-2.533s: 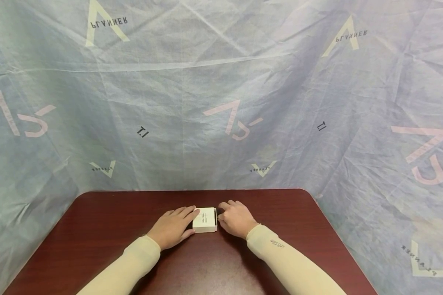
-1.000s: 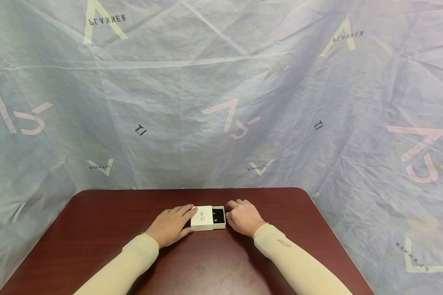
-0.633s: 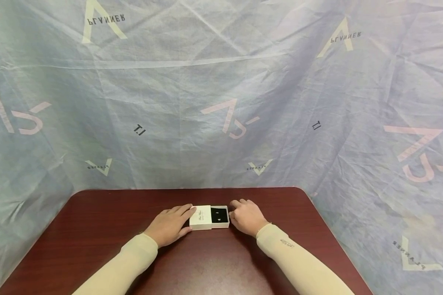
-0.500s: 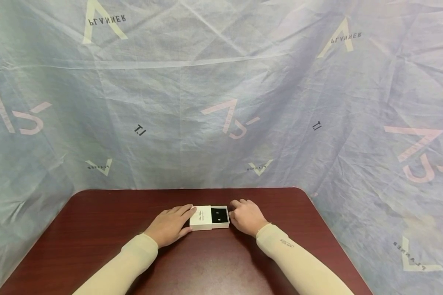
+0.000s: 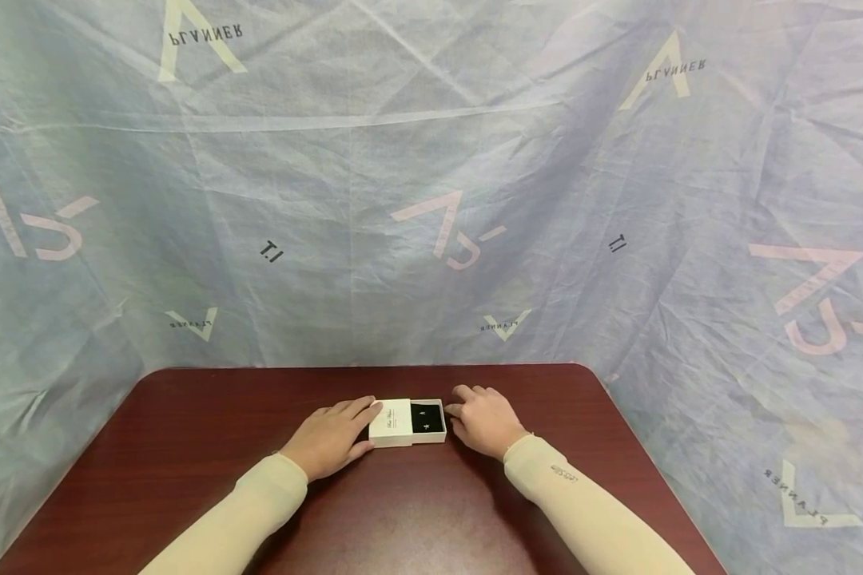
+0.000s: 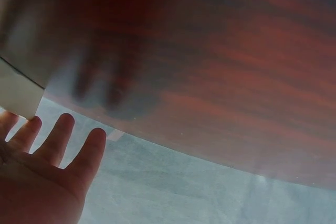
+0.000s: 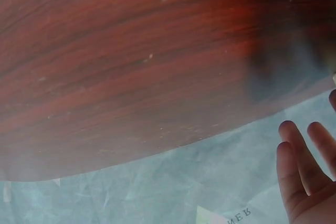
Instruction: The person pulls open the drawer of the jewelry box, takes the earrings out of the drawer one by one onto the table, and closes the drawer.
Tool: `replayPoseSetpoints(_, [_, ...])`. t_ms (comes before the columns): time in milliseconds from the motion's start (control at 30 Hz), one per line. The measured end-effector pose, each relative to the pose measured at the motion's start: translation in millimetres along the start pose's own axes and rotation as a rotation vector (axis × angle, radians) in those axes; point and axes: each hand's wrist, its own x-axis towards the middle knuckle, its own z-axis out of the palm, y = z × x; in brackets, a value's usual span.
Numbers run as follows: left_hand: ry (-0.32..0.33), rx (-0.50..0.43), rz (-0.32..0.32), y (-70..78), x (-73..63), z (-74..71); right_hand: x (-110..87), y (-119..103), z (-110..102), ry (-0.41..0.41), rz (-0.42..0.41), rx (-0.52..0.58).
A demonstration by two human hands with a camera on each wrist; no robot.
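On the brown tabletop [image 5: 403, 511] lies the white box [image 5: 391, 426], its tray [image 5: 429, 438] drawn out at the right, showing black padding [image 5: 432, 420] and two tiny shiny pieces. The left hand [image 5: 331, 439], fingers straight, touches the box's left end and covers its far corner. Just beside the tray, the right hand [image 5: 487, 419] is relaxed and holds nothing. Behind the box hangs a printed cloth [image 5: 331, 200]. In the earliest frame the tray is almost inside; now it is well out. The left wrist view shows the left palm, which the head view hides.
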Motion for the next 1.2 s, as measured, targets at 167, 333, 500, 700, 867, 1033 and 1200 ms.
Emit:
replayPoseSetpoints(167, [0.003,0.013,0.004,-0.9,-0.1,0.8,1.4,2,-1,0.021,0.019,0.018])
replayPoseSetpoints(333, [-0.001,0.008,0.004,-1.3,0.6,0.9,7.5,2,-3,0.019,0.041,0.039])
replayPoseSetpoints(500, [-0.006,0.009,0.003,-0.9,0.9,-2.0,16.9,0,-10,-0.013,0.098,0.082])
replayPoseSetpoints(700, [-0.02,0.004,0.005,1.2,0.4,-7.2,31.0,-11,-19,-0.135,0.213,0.233])
replayPoseSetpoints(867, [-0.028,0.002,-0.004,1.2,0.5,-6.1,39.3,-19,-15,-0.191,0.236,0.283])
replayPoseSetpoints(1033, [-0.036,-0.009,-0.014,0.9,1.5,-5.8,42.6,-23,-12,-0.201,0.223,0.278])
replayPoseSetpoints(1200, [-0.042,0.005,-0.022,-0.7,3.5,-1.7,45.1,-26,-8,-0.203,0.221,0.28])
